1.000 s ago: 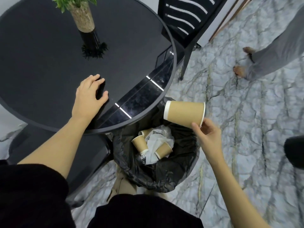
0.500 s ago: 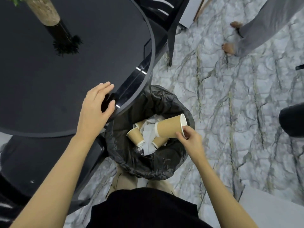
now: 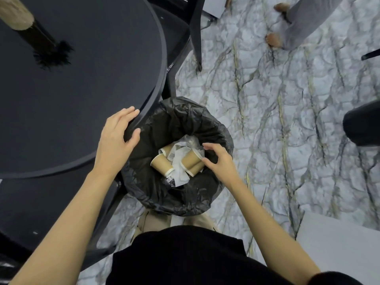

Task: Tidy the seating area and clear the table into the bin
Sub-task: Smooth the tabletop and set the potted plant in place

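Your black top fills the bottom edge, tan trousers showing just beyond it, with both bare forearms reaching forward over the marbled floor (image 3: 267,112).

Your right hand (image 3: 221,161) hovers over the mouth of the bin (image 3: 181,200), fingers spread and curled, pinching nothing; thumb and forefinger are apart just beside the rim of the nearest paper cup (image 3: 191,159), which lies on its side inside the bin. Whether a fingertip touches that rim cannot be told.

The bin is lined with a black bag, and in it lie more brown paper cups, one (image 3: 161,164) toward your left with its white rim down, among crumpled white paper (image 3: 178,161) and clear wrapping.

Your left hand (image 3: 117,136) rests on the near edge of the round black table (image 3: 82,79), fingers laid flat on top and thumb hooked toward the rim; the hand is spread, not closed around anything. The table edge overhangs the bin's left side.

Farther on the tabletop stands a plant pot (image 3: 22,25), its upper part wrapped in rough twine above a dark base. Beyond the table is a black chair (image 3: 195,31).

At the far right, another person's bare feet (image 3: 273,40) and grey trouser legs stand on the floor, well apart from the bin.
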The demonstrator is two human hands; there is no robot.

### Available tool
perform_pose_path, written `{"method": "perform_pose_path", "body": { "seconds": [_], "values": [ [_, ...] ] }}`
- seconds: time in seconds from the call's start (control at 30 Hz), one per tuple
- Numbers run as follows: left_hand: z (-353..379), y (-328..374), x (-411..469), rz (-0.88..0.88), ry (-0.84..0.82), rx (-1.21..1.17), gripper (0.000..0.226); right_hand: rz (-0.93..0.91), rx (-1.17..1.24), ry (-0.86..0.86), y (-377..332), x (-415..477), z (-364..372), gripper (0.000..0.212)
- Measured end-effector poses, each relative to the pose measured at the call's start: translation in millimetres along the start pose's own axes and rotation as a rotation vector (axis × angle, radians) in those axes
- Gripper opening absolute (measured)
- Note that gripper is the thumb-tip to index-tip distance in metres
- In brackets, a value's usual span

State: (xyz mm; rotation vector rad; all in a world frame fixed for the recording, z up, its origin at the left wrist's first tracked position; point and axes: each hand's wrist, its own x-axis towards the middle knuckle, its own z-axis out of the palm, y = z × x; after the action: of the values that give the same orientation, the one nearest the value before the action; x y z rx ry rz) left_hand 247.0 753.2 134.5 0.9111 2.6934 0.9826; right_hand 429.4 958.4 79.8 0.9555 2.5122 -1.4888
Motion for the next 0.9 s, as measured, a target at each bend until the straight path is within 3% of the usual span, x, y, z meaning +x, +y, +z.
{"method": "perform_pose_path", "body": {
  "seconds": [0.47,0.9],
  "values": [
    [-67.5,-56.7,29.8,-0.169,0.109,-0.035,0.043,-0.347,0.056,0.046,-146.9,69.6,4.9,0.035],
    [-117.8,-150.3,83.2,-0.275,0.083,0.004,0.045,-0.437,0.004,-0.114,-289.0,169.2,93.0,0.043]
  ]
}}
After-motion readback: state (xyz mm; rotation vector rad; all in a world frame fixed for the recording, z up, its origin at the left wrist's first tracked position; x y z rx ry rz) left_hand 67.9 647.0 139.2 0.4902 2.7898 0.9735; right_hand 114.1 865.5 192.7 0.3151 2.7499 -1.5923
